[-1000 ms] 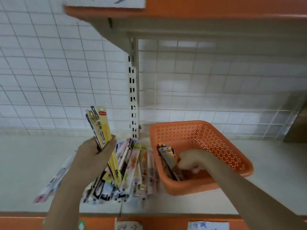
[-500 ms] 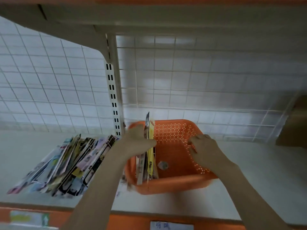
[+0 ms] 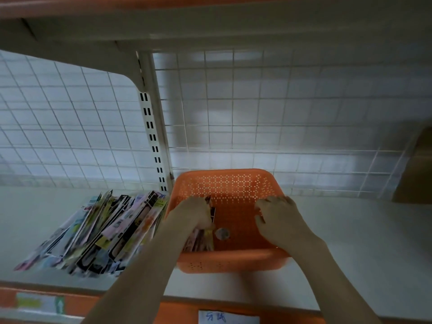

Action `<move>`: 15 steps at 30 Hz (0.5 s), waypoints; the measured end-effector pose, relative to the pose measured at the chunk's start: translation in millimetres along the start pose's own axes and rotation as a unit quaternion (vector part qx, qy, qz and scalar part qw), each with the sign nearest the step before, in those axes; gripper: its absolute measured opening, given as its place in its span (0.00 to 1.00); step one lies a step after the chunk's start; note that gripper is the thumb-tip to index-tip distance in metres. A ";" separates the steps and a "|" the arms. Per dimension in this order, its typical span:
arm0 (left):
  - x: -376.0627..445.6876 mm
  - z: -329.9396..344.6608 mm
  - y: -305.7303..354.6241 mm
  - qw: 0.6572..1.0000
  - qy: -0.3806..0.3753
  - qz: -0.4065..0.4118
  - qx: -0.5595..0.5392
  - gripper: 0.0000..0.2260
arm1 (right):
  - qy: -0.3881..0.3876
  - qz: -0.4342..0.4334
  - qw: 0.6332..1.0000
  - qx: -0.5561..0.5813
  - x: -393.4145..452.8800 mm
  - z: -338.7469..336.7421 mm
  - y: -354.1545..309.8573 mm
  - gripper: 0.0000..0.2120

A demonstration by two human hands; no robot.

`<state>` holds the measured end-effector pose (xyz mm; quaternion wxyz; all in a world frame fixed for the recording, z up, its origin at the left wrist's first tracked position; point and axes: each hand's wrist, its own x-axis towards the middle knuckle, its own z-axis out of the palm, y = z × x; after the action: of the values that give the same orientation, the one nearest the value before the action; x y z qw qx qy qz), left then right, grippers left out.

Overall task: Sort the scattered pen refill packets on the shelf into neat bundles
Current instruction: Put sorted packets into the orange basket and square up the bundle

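Note:
An orange perforated basket (image 3: 233, 263) stands on the white shelf (image 3: 350, 242). My left hand (image 3: 194, 213) is inside its left side, closed around a bundle of refill packets (image 3: 201, 239) that lies low against the left wall. My right hand (image 3: 278, 216) rests on the basket's right wall with the fingers curled over the rim. A fanned pile of many loose refill packets (image 3: 100, 232) lies on the shelf just left of the basket. A small round sticker (image 3: 222, 233) shows on the basket floor.
A slotted white upright (image 3: 154, 141) rises behind the basket's left corner, in front of a wire-grid back panel. A brown box (image 3: 416, 169) stands at the far right. The upper shelf hangs close overhead. Price labels sit on the orange front edge (image 3: 229, 318).
My left hand has carried its bundle from above the loose pile into the basket and lowered it. My right hand has come out of the basket's interior and now holds its right wall.

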<state>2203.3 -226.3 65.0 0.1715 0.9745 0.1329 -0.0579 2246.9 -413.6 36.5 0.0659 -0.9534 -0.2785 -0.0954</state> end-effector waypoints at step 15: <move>-64.1 9.5 -77.5 0.932 0.326 0.117 -0.106 0.04 | 0.033 0.030 0.991 0.124 -0.6 -4.1 -24.6 0.12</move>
<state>2119.7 -174.8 41.6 0.2267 0.9244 0.0723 0.2982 2232.4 -394.0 42.1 0.1958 -0.9420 -0.2572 -0.0898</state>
